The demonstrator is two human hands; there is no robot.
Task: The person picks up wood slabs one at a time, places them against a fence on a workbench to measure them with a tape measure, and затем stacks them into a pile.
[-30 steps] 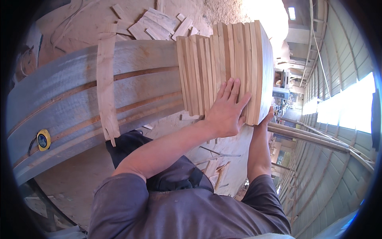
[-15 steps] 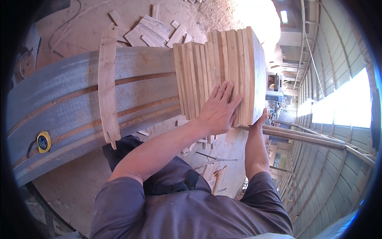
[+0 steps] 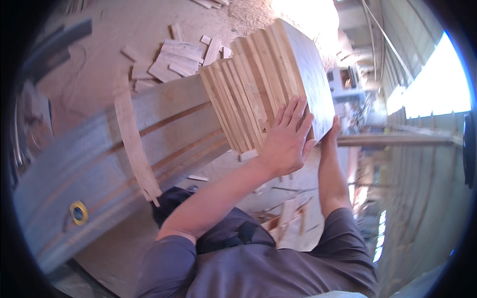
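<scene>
The left hand [image 3: 287, 144] lies flat against the boards [image 3: 253, 89], thumb spread — the right hand [image 3: 330, 133] touches their corner, its grip too hidden to tell.

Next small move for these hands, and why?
Probably firm up the hold on the stack of pale, flat wooden boards: its far side is stepped, the bare left hand lies across the board edges without wrapping around them, and the bare right hand sits at one end's near corner.
</scene>
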